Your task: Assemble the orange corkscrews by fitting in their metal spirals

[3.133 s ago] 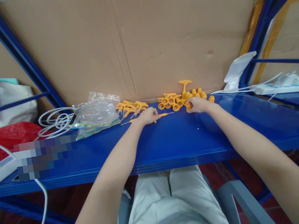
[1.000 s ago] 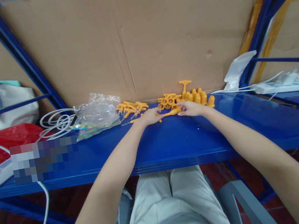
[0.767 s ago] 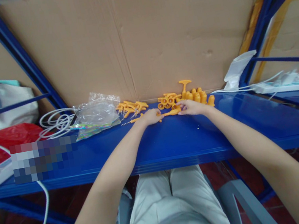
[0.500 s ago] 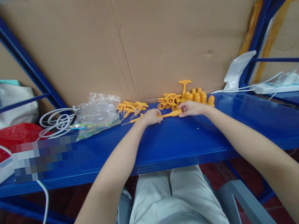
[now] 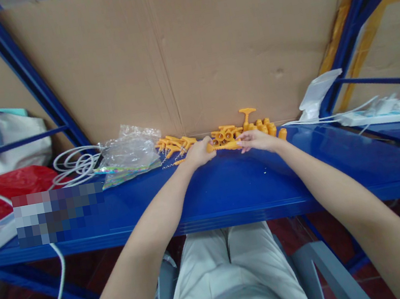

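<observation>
Between my hands lies a yellow plastic corkscrew (image 5: pixel 227 146), level and just above the table. My left hand (image 5: pixel 199 153) is closed around its left end, hiding most of the handle. The fingertips of my right hand (image 5: pixel 259 139) pinch its right end. Left of my left hand is a pile of yellow T-handled corkscrews (image 5: pixel 172 144) with bare metal spirals. Behind the held piece are several hollow yellow sleeves (image 5: pixel 223 135), open ends toward me. One yellow T-handled piece (image 5: pixel 247 116) stands upright behind my right hand, beside more yellow sleeves (image 5: pixel 267 126).
A clear plastic bag (image 5: pixel 128 151) and a coiled white cable (image 5: pixel 77 165) lie to the left, near a red bag (image 5: pixel 16 184). On the right are a white power strip (image 5: pixel 382 116) and a white packet (image 5: pixel 316 95). A cardboard sheet (image 5: pixel 224 47) stands behind the blue table (image 5: pixel 238 189).
Both hands have shifted slightly away from me with the corkscrew, closer to the sleeves. My left hand has turned and covers more of the handle.
</observation>
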Demonstrator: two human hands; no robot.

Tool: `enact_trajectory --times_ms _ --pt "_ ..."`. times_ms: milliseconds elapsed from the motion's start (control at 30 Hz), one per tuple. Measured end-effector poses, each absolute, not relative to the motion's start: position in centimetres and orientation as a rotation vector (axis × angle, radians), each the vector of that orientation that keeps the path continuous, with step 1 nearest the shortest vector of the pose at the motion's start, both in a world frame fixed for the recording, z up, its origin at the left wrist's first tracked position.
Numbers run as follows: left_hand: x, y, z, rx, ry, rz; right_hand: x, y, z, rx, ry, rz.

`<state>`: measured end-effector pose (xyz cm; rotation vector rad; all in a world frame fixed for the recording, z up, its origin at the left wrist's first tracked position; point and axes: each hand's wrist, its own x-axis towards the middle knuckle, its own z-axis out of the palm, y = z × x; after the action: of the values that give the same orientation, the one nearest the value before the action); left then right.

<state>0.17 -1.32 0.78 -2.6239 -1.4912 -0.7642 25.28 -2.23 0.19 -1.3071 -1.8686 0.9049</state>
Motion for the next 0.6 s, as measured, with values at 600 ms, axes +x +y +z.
enact_trajectory --times_ms 600 --pt "0.0 -1.1 0.6 -2.573 -1.533 -0.842 24.7 -4.3 1.9 -1.302 -1.798 1.02"
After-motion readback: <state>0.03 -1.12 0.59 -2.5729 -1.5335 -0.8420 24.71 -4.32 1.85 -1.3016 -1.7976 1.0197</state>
